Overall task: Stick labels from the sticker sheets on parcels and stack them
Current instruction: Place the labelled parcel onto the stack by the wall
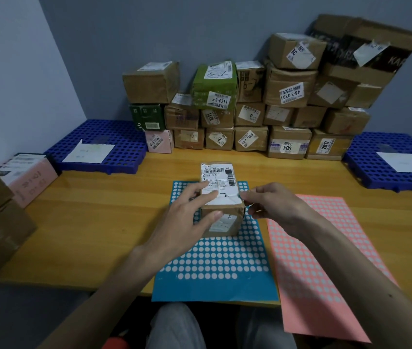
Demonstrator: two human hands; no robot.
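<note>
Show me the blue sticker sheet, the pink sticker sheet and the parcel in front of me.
blue sticker sheet (215,285): head view, bare blue strip near its front edge.
pink sticker sheet (300,285): head view, dotted area near its left edge.
parcel (218,175): head view, shipping label on its top.

Left hand extended, fingers spread and nearly straight; right hand beside it, fingertips drawn together.
</note>
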